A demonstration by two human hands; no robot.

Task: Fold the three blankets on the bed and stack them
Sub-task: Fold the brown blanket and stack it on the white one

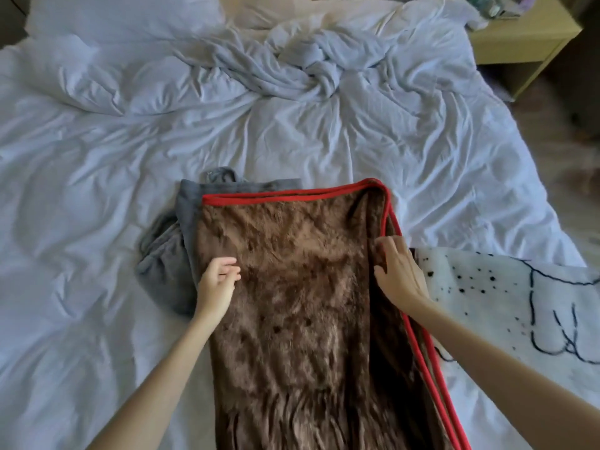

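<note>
A brown furry blanket with red trim lies folded into a long strip on the bed, running from the middle toward the near edge. A grey blanket lies bunched under its far left corner. A white blanket with black dots and line drawings lies flat at the right. My left hand rests on the brown blanket's left edge, fingers loosely curled. My right hand lies on the blanket's right side by the red trim, fingers spread; whether it pinches the edge I cannot tell.
The bed has a rumpled white sheet, with a white duvet twisted in a heap at the far side and a pillow at the far left. A pale wooden nightstand stands beyond the bed's right corner.
</note>
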